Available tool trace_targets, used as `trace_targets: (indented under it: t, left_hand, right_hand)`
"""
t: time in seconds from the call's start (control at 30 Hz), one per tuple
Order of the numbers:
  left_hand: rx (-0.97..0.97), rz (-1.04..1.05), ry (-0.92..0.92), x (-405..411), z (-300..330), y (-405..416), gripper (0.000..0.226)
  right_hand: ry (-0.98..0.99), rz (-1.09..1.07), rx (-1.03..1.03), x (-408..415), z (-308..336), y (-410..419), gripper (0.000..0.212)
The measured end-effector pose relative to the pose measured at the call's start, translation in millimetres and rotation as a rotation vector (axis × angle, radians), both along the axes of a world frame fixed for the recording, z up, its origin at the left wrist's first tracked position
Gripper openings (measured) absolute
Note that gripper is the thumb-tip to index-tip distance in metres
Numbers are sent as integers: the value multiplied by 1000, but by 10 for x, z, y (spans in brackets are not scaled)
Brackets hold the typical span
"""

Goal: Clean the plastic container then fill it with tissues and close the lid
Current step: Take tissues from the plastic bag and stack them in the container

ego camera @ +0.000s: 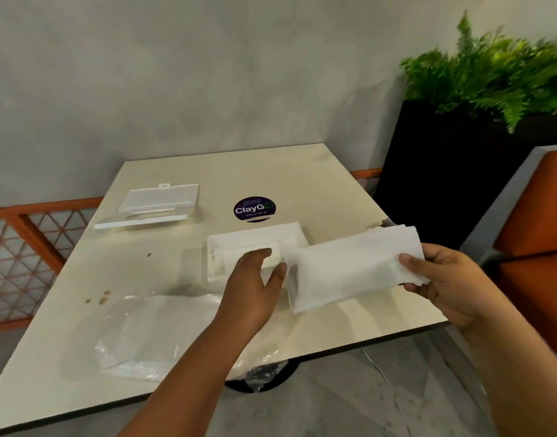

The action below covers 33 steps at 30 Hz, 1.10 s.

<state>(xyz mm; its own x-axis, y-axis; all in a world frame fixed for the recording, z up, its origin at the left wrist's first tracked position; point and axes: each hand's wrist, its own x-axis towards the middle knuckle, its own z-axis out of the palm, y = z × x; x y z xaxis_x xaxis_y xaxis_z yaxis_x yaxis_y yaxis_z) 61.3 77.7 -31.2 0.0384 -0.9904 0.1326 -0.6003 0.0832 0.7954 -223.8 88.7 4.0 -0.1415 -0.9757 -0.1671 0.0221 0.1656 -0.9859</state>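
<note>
A clear plastic container (226, 244) stands in the middle of the table with white tissues inside it. Its lid (154, 206) lies apart at the back left. My right hand (441, 279) grips one end of a folded stack of white tissues (349, 266), held just above the table's right side. My left hand (255, 279) reaches over the container's near right corner, its fingers relaxed and spread, the thumb close to the stack's left end; whether it touches the stack is unclear.
A crumpled clear plastic wrapper (154, 335) lies on the cream table (318, 181) near its front edge. Brown spots (102, 298) mark the left side and a round purple sticker (254, 209) the middle. A black planter with a fern (460, 152) and an orange seat (539, 234) stand right.
</note>
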Motion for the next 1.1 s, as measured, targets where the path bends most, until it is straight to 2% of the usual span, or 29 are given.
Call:
trace_targets:
  t: [0.17,0.27,0.33,0.47,0.6,0.77,0.87,1.0,1.1]
  left_hand:
    - [231,-35,182,-187,73,-216,48]
    - [370,-43,429,-219,50,-392,63]
    - [367,-11,514,-213,40,-481,53]
    - [243,153,464,-77,61,-631,25]
    - [173,267,381,207,42,-743,19]
    - [171,348,230,450,-21,-827,14]
    - [178,381,-8,491,-88,-832,11]
    - [132,388,-340,464,-189,-799,26]
    - [150,388,-464,429,-212,-791,50]
  right_hand:
    - [-61,17,-42,-128,81,-191,22]
    - [-119,42,-50,-66,68,-370,21]
    - [-161,67,-39,25,27,-501,19]
    - [-223,148,5,271,-96,-806,16]
    - [-151,169,50,562,-256,-1117,15]
    - [186,180,-4,843,-421,-1376,7]
    - [510,225,-92,962,-481,-1435,15]
    - [896,281,-181,1062,-499,-1441,37]
    - [1130,357,-245,1107,-484,-1474,47]
